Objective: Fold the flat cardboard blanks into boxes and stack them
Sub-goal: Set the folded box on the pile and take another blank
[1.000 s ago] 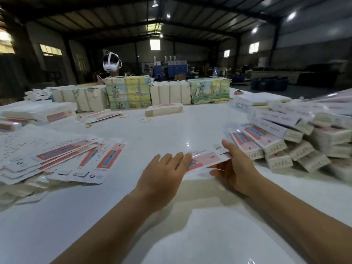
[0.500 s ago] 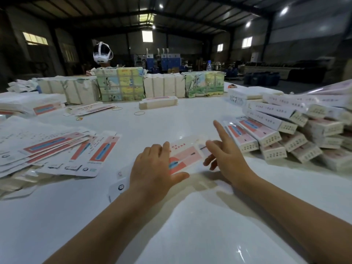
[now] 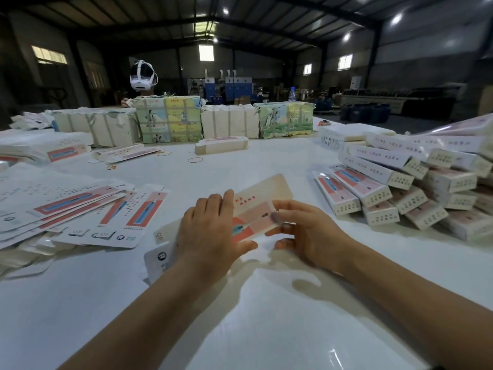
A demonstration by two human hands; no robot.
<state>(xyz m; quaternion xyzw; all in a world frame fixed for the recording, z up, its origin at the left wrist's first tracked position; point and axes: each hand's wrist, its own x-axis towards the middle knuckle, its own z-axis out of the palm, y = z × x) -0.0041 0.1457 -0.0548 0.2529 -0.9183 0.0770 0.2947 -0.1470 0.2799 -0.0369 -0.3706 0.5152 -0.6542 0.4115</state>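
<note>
Since the last frame you have lifted the blank (image 3: pixel 262 209) off the bench (image 3: pixel 240 329), left hand (image 3: pixel 210 233) and right hand (image 3: pixel 306 231) both clamped on it; still unfolded, many folded boxes (image 3: pixel 394 180) stacked right, flat blanks (image 3: pixel 80 209) remaining left.

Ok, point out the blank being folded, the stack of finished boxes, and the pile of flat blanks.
blank being folded (image 3: pixel 262 192): head view, on its bare far flap.
stack of finished boxes (image 3: pixel 373 166): head view, on a white side panel.
pile of flat blanks (image 3: pixel 66 202): head view, on a red and blue print.
</note>
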